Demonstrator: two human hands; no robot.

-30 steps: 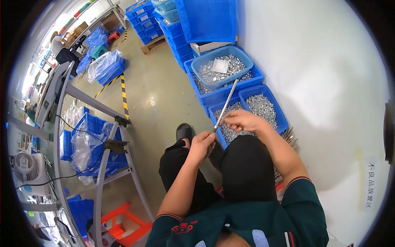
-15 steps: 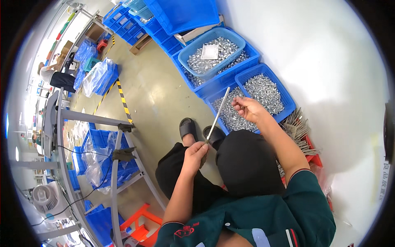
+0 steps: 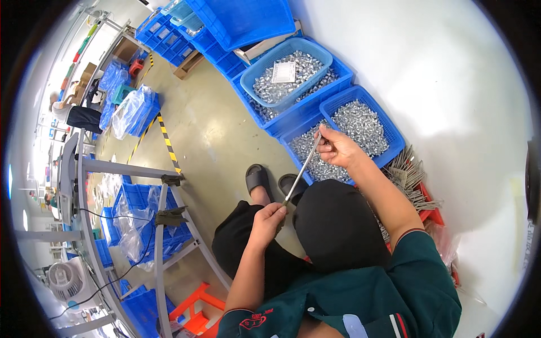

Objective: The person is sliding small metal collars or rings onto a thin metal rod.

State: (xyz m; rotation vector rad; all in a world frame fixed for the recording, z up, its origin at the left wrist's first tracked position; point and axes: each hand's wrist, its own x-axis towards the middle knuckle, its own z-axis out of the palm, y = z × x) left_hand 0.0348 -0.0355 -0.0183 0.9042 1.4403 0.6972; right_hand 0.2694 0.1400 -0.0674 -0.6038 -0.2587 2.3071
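A thin metal rod (image 3: pixel 305 167) slants up and away from my left hand (image 3: pixel 266 226), which is closed around its lower end above my knees. The fingers of my right hand (image 3: pixel 340 149) pinch the rod's far tip; whether a small part sits between them is hidden. Beneath the right hand is a blue bin (image 3: pixel 293 135) of small shiny metal fittings (image 3: pixel 322 168). A blue basket (image 3: pixel 398 137) resting on that bin holds more such fittings (image 3: pixel 360 125).
Farther off, a light-blue basket (image 3: pixel 246 80) of fittings with a white label (image 3: pixel 283 72) sits in a larger blue bin. Bundled metal rods (image 3: pixel 414 180) lie at my right beside a white wall (image 3: pixel 451 84). A grey metal frame (image 3: pixel 127 167) and an orange stool (image 3: pixel 194 307) stand left.
My right hand has closed on the rod's far tip, where before it was apart from it. The rod has tilted slightly to the right; the left hand still holds it.
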